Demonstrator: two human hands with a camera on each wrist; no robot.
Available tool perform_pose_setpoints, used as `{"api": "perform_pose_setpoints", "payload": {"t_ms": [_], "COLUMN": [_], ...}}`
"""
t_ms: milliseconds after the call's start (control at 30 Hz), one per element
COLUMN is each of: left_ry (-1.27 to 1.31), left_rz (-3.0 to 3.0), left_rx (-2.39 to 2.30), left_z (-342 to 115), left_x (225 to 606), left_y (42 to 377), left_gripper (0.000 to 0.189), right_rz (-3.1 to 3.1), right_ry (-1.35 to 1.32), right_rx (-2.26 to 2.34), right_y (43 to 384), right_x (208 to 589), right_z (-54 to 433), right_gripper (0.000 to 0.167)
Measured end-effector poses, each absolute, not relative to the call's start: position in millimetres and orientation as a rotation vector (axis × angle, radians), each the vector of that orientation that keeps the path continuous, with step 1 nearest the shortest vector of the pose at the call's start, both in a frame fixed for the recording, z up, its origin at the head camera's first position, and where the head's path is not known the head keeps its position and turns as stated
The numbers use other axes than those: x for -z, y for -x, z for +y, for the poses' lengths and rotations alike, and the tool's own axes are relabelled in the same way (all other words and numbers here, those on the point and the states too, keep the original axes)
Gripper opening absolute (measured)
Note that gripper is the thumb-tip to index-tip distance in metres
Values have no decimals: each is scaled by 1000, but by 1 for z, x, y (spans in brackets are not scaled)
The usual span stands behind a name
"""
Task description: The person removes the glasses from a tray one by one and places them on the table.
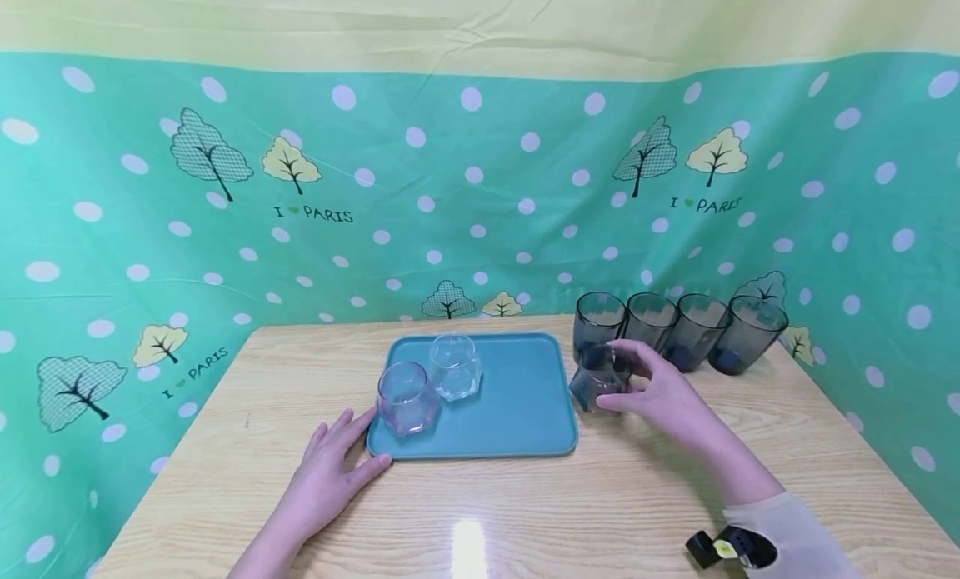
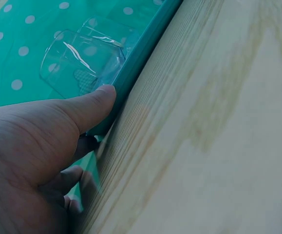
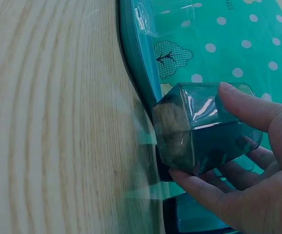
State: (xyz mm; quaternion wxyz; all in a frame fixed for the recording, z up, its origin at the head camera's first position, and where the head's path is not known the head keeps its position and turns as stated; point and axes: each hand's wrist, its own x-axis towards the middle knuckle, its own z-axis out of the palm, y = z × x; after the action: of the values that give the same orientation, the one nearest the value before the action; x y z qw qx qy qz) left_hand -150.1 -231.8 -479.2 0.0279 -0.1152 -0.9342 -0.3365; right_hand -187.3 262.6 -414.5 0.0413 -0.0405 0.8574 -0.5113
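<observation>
A teal tray point(image 1: 517, 396) lies on the wooden table and carries two clear faceted glasses point(image 1: 407, 398) point(image 1: 454, 366) near its left side. My left hand point(image 1: 333, 462) rests flat on the table, thumb point(image 2: 94, 105) touching the tray's front left corner point(image 2: 131, 73). My right hand point(image 1: 660, 391) grips a dark tinted glass point(image 1: 597, 379) just right of the tray, lifted slightly off the table; in the right wrist view the fingers point(image 3: 248, 107) wrap this glass point(image 3: 199, 129).
Several dark tinted glasses point(image 1: 678, 329) stand in a row at the back right of the table point(image 1: 525, 512). A green dotted cloth point(image 1: 480, 187) walls in the table at the back and sides.
</observation>
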Motion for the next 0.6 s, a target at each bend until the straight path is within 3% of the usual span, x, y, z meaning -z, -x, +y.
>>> {"api": "perform_pose_setpoints", "payload": {"t_ms": [600], "left_ry": [356], "left_rz": [-2883], "left_rx": [1034], "left_z": [-232], "left_x": [479], "left_y": [150], "left_gripper": [79], "right_rz": [2589], "right_ry": [130], "right_rx": [1604], "right_y": [192], "right_x": [423], "right_z": [269], "right_gripper": [94]}}
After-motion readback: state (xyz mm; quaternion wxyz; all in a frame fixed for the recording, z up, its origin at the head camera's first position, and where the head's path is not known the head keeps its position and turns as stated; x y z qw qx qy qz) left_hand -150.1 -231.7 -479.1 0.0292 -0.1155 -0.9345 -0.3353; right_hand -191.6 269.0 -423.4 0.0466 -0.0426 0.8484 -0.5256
